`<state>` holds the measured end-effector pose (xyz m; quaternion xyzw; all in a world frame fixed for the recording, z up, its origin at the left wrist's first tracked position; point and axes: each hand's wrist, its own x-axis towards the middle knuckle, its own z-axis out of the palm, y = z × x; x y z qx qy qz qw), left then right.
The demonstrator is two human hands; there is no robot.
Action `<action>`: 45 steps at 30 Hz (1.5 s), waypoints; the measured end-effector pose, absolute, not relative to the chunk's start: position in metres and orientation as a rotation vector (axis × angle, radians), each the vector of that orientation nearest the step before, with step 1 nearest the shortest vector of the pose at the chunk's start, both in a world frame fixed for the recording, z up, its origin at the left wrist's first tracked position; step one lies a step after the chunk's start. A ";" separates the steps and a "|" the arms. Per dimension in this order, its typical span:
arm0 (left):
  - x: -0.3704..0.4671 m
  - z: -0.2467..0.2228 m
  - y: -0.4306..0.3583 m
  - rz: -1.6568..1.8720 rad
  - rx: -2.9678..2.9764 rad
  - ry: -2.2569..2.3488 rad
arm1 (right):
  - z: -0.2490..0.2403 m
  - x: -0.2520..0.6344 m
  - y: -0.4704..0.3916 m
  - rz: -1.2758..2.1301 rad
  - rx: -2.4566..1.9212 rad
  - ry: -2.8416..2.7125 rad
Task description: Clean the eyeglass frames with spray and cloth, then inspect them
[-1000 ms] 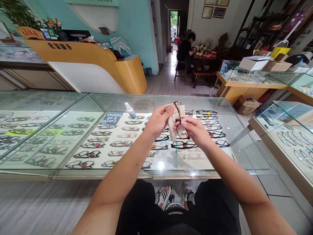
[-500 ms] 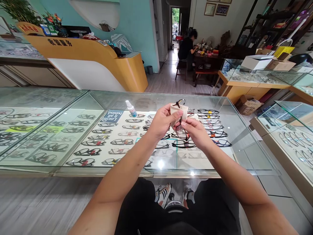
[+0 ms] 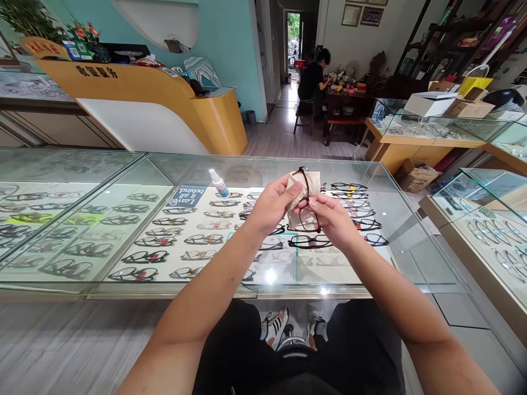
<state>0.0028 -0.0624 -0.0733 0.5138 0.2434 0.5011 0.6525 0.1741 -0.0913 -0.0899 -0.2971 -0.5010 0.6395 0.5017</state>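
Above the glass counter, my left hand pinches a cream cleaning cloth against the upper lens of a pair of dark-framed eyeglasses. My right hand grips the same eyeglasses near the bridge, its fingers closed. The eyeglasses are turned on end, with one lens exposed below the fingers and the other partly covered by cloth and left thumb. A white spray bottle with a blue label stands upright on the counter, left of my hands.
Under the glass of the display counter lie rows of eyeglass frames. A yellow reception desk stands beyond on the left. Another person sits at a far table. More glass cases and cardboard boxes are on the right.
The cloth has spread out to the right behind the eyeglasses, and the eyeglasses have turned slightly, showing the lower lens more fully. Both hands stay in nearly the same place.
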 end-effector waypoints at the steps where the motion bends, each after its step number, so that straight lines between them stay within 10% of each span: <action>1: 0.002 -0.074 -0.062 1.128 1.169 0.547 | -0.089 0.174 -0.092 1.545 -0.719 -1.202; 45: 0.004 -0.075 -0.062 1.201 1.198 0.615 | -0.094 0.169 -0.093 1.644 -0.707 -1.138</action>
